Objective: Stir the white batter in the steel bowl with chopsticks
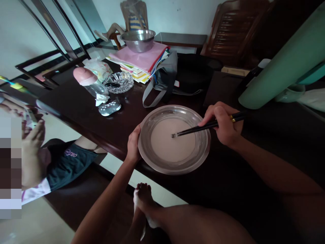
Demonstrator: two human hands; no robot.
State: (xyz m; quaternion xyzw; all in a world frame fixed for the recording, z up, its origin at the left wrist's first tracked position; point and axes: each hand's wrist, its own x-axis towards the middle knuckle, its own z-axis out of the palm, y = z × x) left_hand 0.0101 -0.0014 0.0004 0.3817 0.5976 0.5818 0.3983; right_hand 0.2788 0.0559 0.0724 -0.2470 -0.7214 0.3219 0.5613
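A wide metal bowl [175, 168] with pale, milky liquid [170, 145] in it rests near the dark table's front edge. My left hand [133, 144] grips the bowl's left side, its fingers partly hidden behind the rim. Black chopsticks [193, 129] with gold bands are held together in my right hand [225, 125], above the bowl's right rim. Their tips reach over the middle of the liquid, wet with it; whether they dip in or hover just above, I cannot tell.
Behind the bowl lie a grey-handled bag [167, 74], folders [142, 57] under another metal bowl [138, 42], a glass ashtray [119, 82] and a pink-capped bottle [87, 79]. A green cylinder [281, 61] leans in at right. One person sits at left, another in a back chair.
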